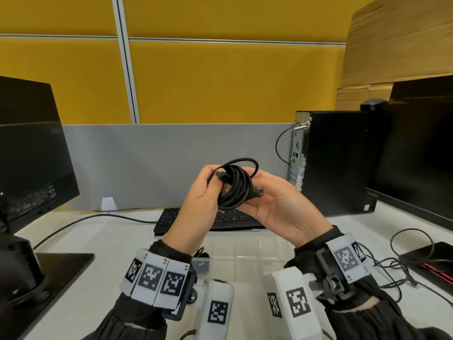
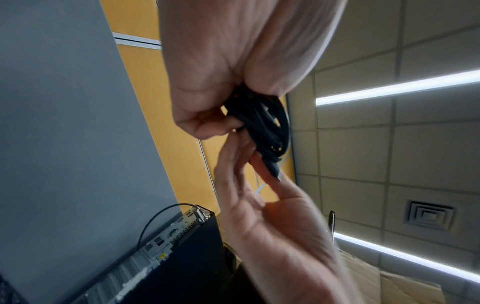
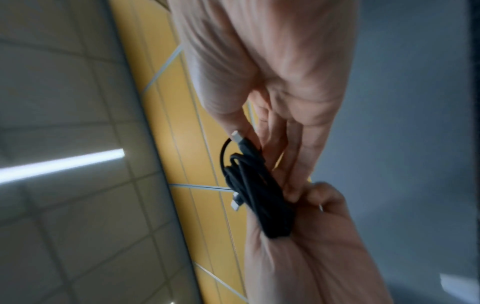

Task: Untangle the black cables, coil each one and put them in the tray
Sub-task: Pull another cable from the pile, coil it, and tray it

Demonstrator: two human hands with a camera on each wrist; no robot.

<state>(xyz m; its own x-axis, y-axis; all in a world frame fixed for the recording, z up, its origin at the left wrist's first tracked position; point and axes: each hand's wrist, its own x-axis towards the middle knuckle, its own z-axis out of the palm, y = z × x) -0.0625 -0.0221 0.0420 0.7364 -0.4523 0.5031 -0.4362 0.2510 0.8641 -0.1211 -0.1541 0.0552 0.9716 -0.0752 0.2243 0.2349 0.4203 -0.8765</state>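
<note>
A black cable [image 1: 236,185] wound into a small coil is held up in the air above the desk. My left hand [image 1: 210,182] grips one side of the coil with curled fingers. My right hand [image 1: 259,182] is on the other side, its fingers behind the coil and its thumb in front, pinching the strand by the plug end [image 1: 257,191]. The left wrist view shows the coil [image 2: 265,123] in my left hand [image 2: 207,123], with my right hand [image 2: 249,168] under it. The right wrist view shows the coil [image 3: 259,195] and a silver plug tip [image 3: 235,135]. A clear plastic tray [image 1: 245,253] lies on the desk below my hands.
A black keyboard [image 1: 220,219] lies behind the tray. A monitor [image 1: 29,148] and its base [image 1: 54,266] stand at the left. At the right are a PC tower [image 1: 338,163], a second monitor [image 1: 421,155] and loose thin cables [image 1: 392,263].
</note>
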